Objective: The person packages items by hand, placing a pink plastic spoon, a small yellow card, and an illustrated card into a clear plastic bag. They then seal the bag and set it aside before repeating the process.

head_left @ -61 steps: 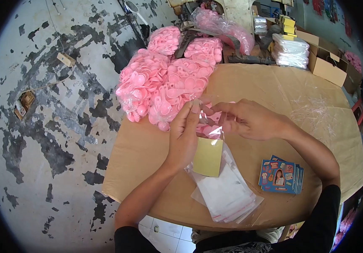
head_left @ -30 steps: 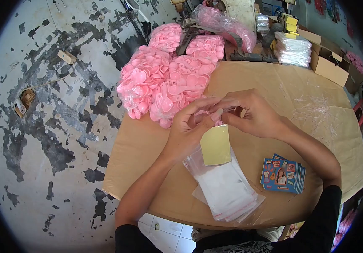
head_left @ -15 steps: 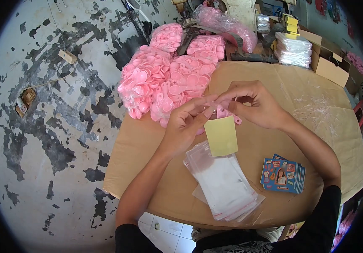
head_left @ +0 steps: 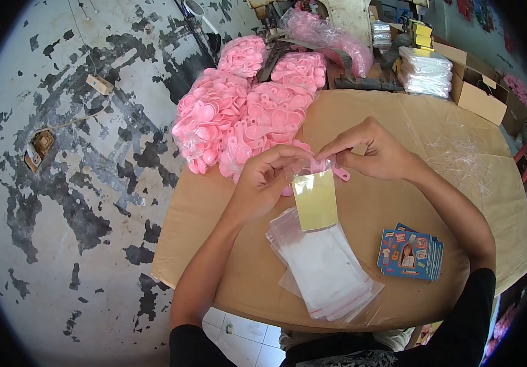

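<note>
My left hand [head_left: 258, 183] and my right hand [head_left: 375, 151] pinch the top edge of a clear plastic bag [head_left: 305, 169], one at each side. Inside the bag hangs a yellow card [head_left: 315, 200], with light glinting off the film. Just behind the hands are a few loose pink plastic spoons [head_left: 340, 174], partly hidden by fingers and bag. Beneath the card lies a fanned stack of clear plastic bags [head_left: 331, 269]. Right of that stack sits a pile of blue printed cards [head_left: 407, 254].
Large clear sacks of pink spoons [head_left: 269, 116] fill the table's back left. Behind them stands a machine [head_left: 350, 24]. Packs of plastic bags [head_left: 425, 73] and an open cardboard box [head_left: 480, 92] are at the back right. Thin plastic scraps [head_left: 459, 162] litter the brown-covered table [head_left: 386, 116].
The yellow card has shifted slightly left and down and now shows glare from the plastic over it. My left hand has moved a little down and left; my right hand has barely moved.
</note>
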### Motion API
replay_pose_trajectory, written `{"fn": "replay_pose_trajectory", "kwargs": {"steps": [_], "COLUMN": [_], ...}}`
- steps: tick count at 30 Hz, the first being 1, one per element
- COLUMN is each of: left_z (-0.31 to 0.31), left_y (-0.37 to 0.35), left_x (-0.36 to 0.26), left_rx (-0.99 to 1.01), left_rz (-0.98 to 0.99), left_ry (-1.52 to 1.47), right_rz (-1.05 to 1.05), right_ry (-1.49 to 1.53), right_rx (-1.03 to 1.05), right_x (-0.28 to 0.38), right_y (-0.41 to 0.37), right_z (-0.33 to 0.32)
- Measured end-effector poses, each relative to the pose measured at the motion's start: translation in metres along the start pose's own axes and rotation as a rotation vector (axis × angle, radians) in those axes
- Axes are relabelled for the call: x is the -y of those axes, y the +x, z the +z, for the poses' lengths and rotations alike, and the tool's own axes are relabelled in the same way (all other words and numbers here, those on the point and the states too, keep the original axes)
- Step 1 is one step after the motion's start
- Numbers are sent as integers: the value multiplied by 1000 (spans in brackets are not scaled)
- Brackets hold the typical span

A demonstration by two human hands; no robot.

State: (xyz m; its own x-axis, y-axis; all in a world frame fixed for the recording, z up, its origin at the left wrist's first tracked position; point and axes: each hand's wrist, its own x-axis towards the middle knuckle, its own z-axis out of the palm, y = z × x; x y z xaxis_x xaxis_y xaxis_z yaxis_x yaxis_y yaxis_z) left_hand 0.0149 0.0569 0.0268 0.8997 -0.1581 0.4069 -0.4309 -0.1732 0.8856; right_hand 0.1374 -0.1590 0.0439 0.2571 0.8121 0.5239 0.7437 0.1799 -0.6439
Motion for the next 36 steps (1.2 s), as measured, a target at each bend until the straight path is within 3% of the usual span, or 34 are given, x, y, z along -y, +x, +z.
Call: {"fn": "replay_pose_trajectory", "kwargs": {"steps": [8, 17, 27, 30, 32, 36], "left_z": [-12, -16, -16, -13, -4, -1], "left_y": [0, -1, -4, -4, -3, -3], "left_x": [8, 4, 0, 3, 0, 1], "left_rx": [96, 113, 111, 91, 55, 22], "left_rz": [-16, -133, -83, -27, -6, -25], "left_ry": [116, -75, -130, -21, 98, 0], "right_rz": [22, 5, 58, -127, -106, -87], "right_ry": [45, 58, 29, 31, 9, -2], "right_rx": [29, 34, 64, 19, 26, 29], "right_x": [2, 1, 13, 7, 8, 11], "right_y": [0, -1, -1, 1, 1, 1], "right_z": [-1, -2, -3, 1, 1, -1]}}
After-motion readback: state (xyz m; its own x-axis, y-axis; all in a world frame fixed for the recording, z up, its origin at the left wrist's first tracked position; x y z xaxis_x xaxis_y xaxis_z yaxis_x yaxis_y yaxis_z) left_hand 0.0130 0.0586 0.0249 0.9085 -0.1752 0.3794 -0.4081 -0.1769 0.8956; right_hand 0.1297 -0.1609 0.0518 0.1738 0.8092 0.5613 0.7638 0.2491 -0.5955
